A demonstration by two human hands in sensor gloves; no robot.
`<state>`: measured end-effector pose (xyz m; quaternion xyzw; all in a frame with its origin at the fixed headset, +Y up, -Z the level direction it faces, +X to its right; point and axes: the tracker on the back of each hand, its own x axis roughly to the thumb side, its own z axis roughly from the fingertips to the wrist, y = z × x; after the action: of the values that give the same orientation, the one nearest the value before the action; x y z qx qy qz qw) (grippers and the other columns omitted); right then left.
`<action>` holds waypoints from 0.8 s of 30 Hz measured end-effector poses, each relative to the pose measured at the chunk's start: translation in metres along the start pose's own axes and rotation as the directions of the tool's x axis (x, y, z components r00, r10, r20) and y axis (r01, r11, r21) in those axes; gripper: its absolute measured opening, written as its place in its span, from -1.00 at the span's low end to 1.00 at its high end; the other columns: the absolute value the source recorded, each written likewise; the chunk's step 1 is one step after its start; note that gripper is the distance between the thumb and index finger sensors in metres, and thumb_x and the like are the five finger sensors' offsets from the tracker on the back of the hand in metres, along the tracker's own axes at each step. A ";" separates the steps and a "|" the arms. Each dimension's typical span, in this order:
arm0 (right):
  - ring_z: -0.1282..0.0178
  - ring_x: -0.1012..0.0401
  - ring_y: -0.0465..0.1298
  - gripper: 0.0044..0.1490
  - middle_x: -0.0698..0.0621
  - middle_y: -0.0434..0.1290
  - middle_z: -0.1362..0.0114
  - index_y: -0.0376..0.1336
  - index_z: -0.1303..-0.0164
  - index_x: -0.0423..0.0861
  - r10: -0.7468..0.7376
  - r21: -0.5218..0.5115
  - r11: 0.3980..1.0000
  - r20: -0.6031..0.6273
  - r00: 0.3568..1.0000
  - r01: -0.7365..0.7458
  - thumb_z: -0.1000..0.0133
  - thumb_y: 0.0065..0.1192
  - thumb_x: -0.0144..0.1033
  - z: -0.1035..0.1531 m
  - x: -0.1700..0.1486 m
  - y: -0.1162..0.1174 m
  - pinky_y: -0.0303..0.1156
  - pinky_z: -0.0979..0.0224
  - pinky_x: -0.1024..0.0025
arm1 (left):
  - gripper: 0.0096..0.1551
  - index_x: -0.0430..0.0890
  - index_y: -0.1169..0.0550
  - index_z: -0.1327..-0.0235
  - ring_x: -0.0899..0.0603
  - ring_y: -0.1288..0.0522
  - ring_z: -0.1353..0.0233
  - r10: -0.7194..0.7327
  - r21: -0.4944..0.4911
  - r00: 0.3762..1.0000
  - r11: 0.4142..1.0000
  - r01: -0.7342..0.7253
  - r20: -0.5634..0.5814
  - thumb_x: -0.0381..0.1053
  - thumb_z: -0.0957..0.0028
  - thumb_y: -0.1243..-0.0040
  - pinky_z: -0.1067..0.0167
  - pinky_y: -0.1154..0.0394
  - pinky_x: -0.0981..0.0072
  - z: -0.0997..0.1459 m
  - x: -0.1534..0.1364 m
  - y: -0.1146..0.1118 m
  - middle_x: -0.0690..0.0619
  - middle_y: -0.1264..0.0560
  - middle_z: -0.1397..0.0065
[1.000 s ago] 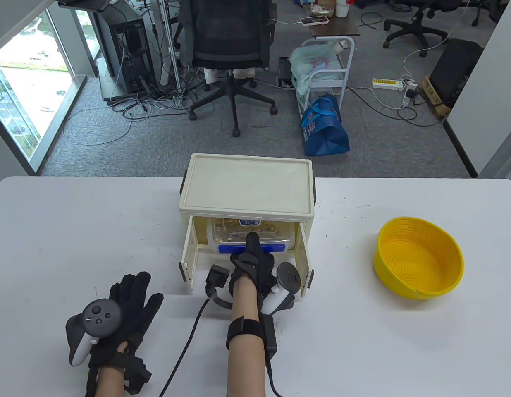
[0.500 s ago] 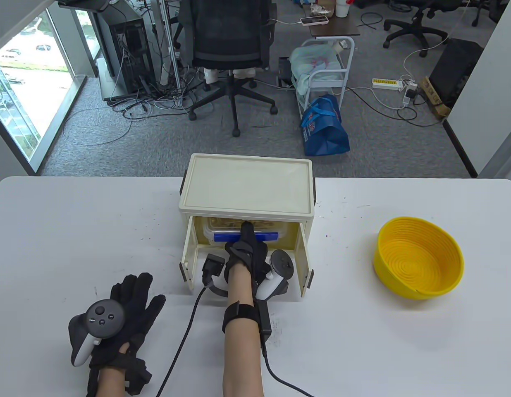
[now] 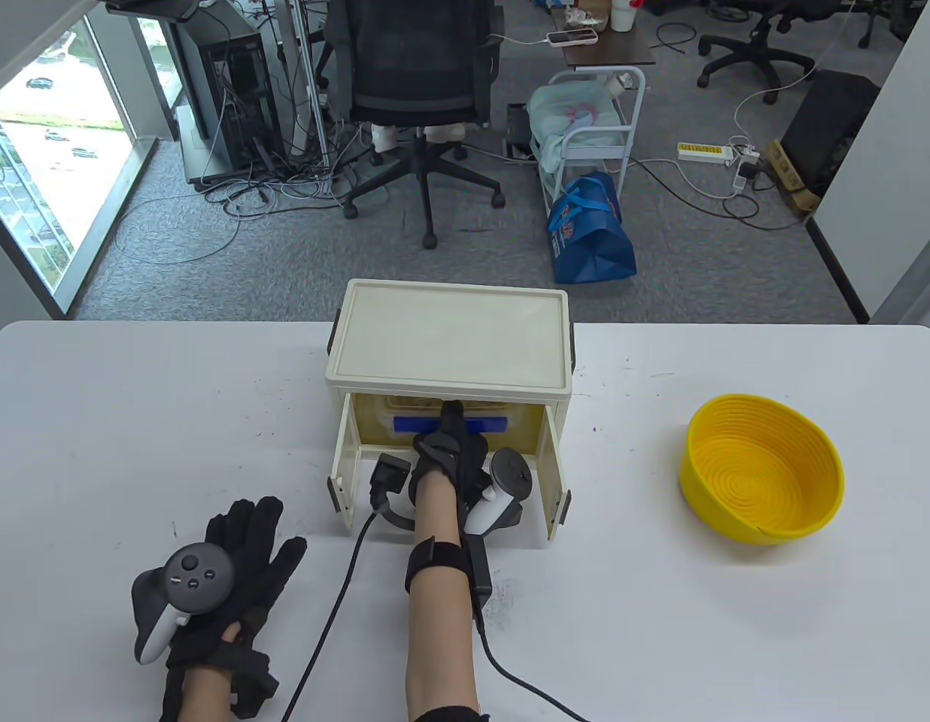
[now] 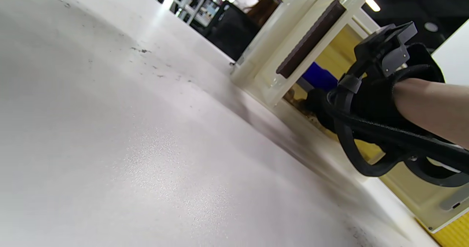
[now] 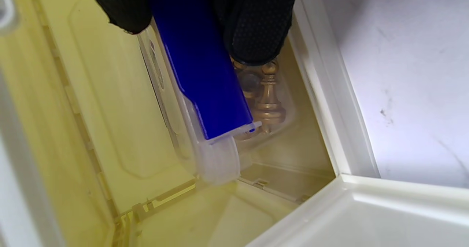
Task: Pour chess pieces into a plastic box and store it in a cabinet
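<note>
The cream cabinet stands mid-table with both front doors swung open. The clear plastic box with a blue latch sits deep inside it. The right wrist view shows the blue latch and golden chess pieces through the box's clear wall. My right hand reaches into the cabinet mouth and grips the box's front end, with fingers on either side of the latch. My left hand lies flat and spread on the table, left of the cabinet and holding nothing.
A yellow ribbed bowl sits on the table at the right. The open left door and right door flank my right wrist. A cable trails from my right arm across the table.
My right hand has pushed the plastic box further back into the cabinet, and only its blue latch end now shows. My left hand has shifted slightly right.
</note>
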<state>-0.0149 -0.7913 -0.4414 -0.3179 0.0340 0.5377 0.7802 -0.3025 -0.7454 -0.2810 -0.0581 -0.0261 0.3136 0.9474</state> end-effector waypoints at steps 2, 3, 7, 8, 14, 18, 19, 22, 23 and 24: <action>-0.18 -0.02 0.51 -0.07 -0.22 0.25 -0.38 -0.06 -0.45 -0.30 -0.004 -0.005 1.000 0.000 1.000 0.004 -0.27 0.28 0.10 0.000 0.000 0.001 0.64 -0.20 0.37 | -0.02 -0.03 0.04 -0.95 -0.58 0.30 -0.68 -0.007 -0.002 1.000 1.000 0.007 0.000 0.46 -0.39 0.29 -0.40 0.17 -0.65 0.000 0.000 0.000 -0.35 0.20 -0.87; -0.18 -0.02 0.51 -0.07 -0.22 0.24 -0.38 -0.06 -0.45 -0.30 0.001 -0.011 1.000 0.004 1.000 -0.001 -0.28 0.27 0.10 -0.001 0.000 0.000 0.64 -0.21 0.38 | -0.01 -0.03 0.04 -0.95 -0.58 0.30 -0.68 -0.009 -0.002 1.000 1.000 0.009 -0.001 0.46 -0.39 0.29 -0.40 0.17 -0.65 0.000 0.000 -0.001 -0.35 0.20 -0.88; -0.28 -0.07 0.47 -0.06 -0.28 0.18 -0.45 -0.12 -0.53 -0.32 0.020 0.025 0.999 0.038 0.999 -0.020 -0.30 0.25 0.02 -0.001 0.001 0.000 0.59 -0.28 0.31 | -0.02 -0.03 0.04 -0.95 -0.59 0.30 -0.68 -0.005 -0.003 1.000 1.000 0.005 -0.001 0.46 -0.40 0.29 -0.39 0.18 -0.65 -0.001 0.000 -0.001 -0.35 0.20 -0.87; -0.30 -0.08 0.47 -0.04 -0.29 0.17 -0.46 -0.14 -0.55 -0.34 0.038 0.028 0.999 0.060 0.997 -0.039 -0.31 0.24 -0.02 -0.001 -0.001 0.000 0.59 -0.28 0.30 | -0.02 -0.03 0.05 -0.95 -0.59 0.30 -0.68 -0.010 -0.009 1.000 1.000 0.010 0.000 0.46 -0.40 0.29 -0.39 0.18 -0.65 -0.001 0.001 -0.002 -0.35 0.20 -0.87; -0.36 -0.11 0.46 -0.05 -0.33 0.16 -0.53 -0.19 -0.62 -0.40 0.078 0.073 0.994 0.099 0.992 -0.086 -0.35 0.18 -0.17 0.003 -0.003 -0.004 0.54 -0.28 0.17 | -0.02 -0.04 0.04 -0.95 -0.59 0.30 -0.68 0.002 -0.008 1.000 1.000 -0.002 0.005 0.46 -0.40 0.29 -0.39 0.18 -0.65 -0.001 0.002 -0.002 -0.36 0.20 -0.87; -0.35 -0.12 0.47 -0.05 -0.38 0.12 -0.59 -0.25 -0.63 -0.43 0.146 0.143 0.976 0.126 0.981 -0.163 -0.38 0.11 -0.20 0.012 0.000 -0.009 0.53 -0.28 0.17 | -0.02 -0.03 0.05 -0.95 -0.59 0.29 -0.69 -0.002 -0.024 1.000 1.000 0.002 0.009 0.46 -0.40 0.30 -0.40 0.18 -0.64 -0.003 0.004 -0.003 -0.35 0.20 -0.88; -0.37 -0.14 0.45 -0.04 -0.39 0.10 -0.61 -0.27 -0.63 -0.43 0.147 0.153 0.974 0.129 0.981 -0.166 -0.38 0.10 -0.18 0.015 0.001 -0.009 0.51 -0.29 0.15 | -0.03 -0.02 0.05 -0.95 -0.59 0.29 -0.69 -0.002 -0.028 1.000 1.000 0.003 0.010 0.46 -0.40 0.30 -0.40 0.18 -0.64 -0.003 0.004 -0.004 -0.35 0.20 -0.88; -0.41 -0.20 0.39 -0.03 -0.44 0.08 -0.59 -0.26 -0.64 -0.43 0.198 0.143 0.964 0.168 0.966 -0.222 -0.38 0.11 -0.16 0.023 0.001 -0.014 0.47 -0.32 0.06 | -0.02 -0.03 0.05 -0.95 -0.59 0.30 -0.68 0.004 -0.036 1.000 0.999 -0.003 0.011 0.46 -0.40 0.30 -0.40 0.18 -0.64 -0.004 0.004 -0.006 -0.35 0.20 -0.87; -0.43 -0.22 0.36 -0.03 -0.43 0.05 -0.61 -0.27 -0.65 -0.41 0.244 0.148 0.950 0.201 0.949 -0.275 -0.39 0.09 -0.14 0.027 0.002 -0.016 0.44 -0.35 0.03 | -0.02 -0.03 0.05 -0.95 -0.59 0.30 -0.68 0.009 -0.033 1.000 0.999 -0.009 0.016 0.46 -0.40 0.30 -0.40 0.18 -0.64 -0.003 0.004 -0.006 -0.35 0.20 -0.87; -0.45 -0.24 0.33 -0.02 -0.43 0.03 -0.62 -0.28 -0.65 -0.40 0.272 0.144 0.941 0.219 0.937 -0.307 -0.39 0.08 -0.12 0.029 0.002 -0.017 0.42 -0.36 0.00 | -0.02 -0.04 0.05 -0.95 -0.59 0.30 -0.68 0.011 -0.032 1.000 0.999 -0.010 0.019 0.46 -0.40 0.30 -0.40 0.18 -0.64 -0.003 0.004 -0.006 -0.35 0.20 -0.87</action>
<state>-0.0077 -0.7783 -0.4115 -0.1846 0.0509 0.6707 0.7166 -0.2955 -0.7478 -0.2833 -0.0700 -0.0399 0.3186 0.9445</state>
